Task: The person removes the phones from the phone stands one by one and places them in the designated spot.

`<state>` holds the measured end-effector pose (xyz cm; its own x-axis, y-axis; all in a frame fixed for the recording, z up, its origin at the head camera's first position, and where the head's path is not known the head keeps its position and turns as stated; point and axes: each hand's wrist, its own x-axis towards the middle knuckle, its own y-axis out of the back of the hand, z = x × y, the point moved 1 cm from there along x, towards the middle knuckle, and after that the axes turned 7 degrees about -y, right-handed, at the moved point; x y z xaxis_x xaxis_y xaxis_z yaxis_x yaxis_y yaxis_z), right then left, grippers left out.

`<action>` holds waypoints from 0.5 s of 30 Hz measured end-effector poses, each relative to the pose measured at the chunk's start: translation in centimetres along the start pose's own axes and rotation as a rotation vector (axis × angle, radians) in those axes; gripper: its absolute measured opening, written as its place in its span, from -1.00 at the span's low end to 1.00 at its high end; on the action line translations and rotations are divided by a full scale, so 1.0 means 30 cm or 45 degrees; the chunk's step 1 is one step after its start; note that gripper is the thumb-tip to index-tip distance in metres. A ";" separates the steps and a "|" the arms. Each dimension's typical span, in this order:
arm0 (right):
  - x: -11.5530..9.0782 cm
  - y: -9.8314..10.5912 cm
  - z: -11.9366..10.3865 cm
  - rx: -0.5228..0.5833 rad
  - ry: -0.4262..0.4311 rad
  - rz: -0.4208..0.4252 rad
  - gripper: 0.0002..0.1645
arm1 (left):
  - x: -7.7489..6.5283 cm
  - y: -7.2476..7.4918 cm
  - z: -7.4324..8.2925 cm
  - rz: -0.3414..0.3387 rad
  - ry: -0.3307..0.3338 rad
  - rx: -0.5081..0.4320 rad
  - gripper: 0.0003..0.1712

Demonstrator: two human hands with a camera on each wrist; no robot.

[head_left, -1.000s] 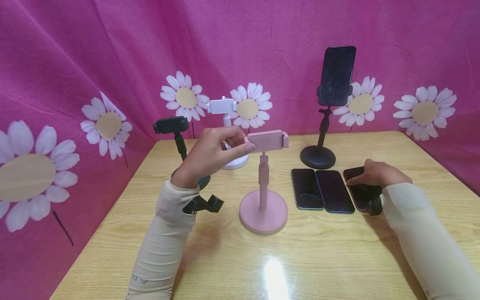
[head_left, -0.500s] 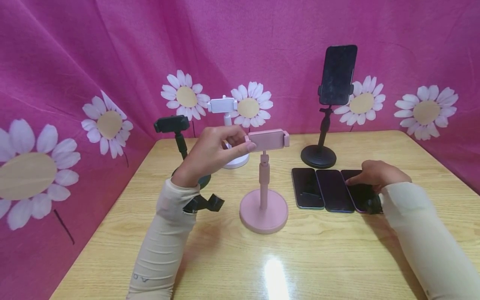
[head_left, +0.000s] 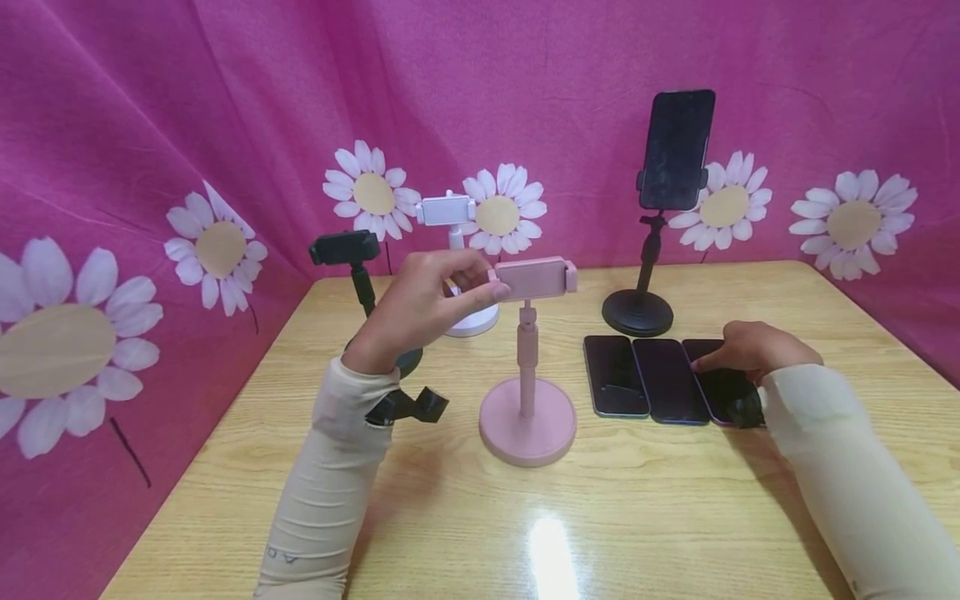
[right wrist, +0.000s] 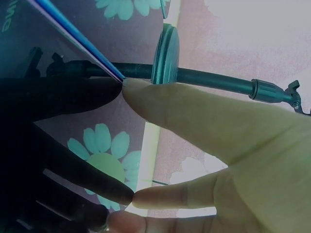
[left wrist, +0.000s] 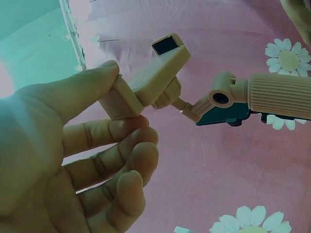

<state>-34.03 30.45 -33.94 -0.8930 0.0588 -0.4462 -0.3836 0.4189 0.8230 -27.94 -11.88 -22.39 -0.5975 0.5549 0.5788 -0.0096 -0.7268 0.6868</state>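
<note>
My left hand (head_left: 435, 304) pinches the left jaw of a pink phone stand's clamp (head_left: 534, 278) between thumb and index finger. In the left wrist view the other fingers are bent below the clamp, which has no phone in it. The stand's round base (head_left: 528, 450) is on the table. My right hand (head_left: 765, 350) lies over the rightmost phone (head_left: 714, 385) of a row of dark phones. Seen from the right wrist, the thumb (right wrist: 165, 104) meets the phone's edge and fairly straight fingers touch its glossy screen. The sleeve side hides part of that phone.
Two other phones, the left one (head_left: 615, 379) and the middle one (head_left: 669, 383), lie flat beside it. Behind them a black stand (head_left: 637, 313) holds an upright phone (head_left: 678, 150). A white stand (head_left: 446, 212) and another black stand (head_left: 345, 247) are behind my left hand.
The rightmost phone has slid slightly left under my right hand, closing the gap to the middle phone. My left hand keeps its pinch on the pink stand's clamp.
</note>
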 end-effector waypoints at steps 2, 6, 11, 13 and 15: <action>-0.002 -0.001 -0.002 0.006 -0.001 0.001 -0.06 | -0.003 0.005 -0.004 0.012 0.014 0.012 -0.78; -0.002 -0.001 -0.003 0.008 -0.009 -0.003 -0.05 | -0.010 0.019 -0.014 0.039 0.081 0.035 -0.74; 0.006 0.001 0.000 -0.017 0.003 -0.006 -0.07 | -0.014 0.039 -0.030 0.060 0.197 0.042 -0.70; 0.006 0.001 0.002 -0.017 0.014 -0.007 -0.08 | -0.016 0.047 -0.036 0.077 0.218 0.045 -0.70; 0.004 0.002 0.004 -0.010 0.017 -0.007 -0.07 | -0.018 0.055 -0.042 0.097 0.229 0.054 -0.71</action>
<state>-34.14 30.59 -33.99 -0.8941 0.0446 -0.4457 -0.3900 0.4119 0.8235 -28.66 -13.88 -22.12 -0.7288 0.4148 0.5448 0.0729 -0.7441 0.6641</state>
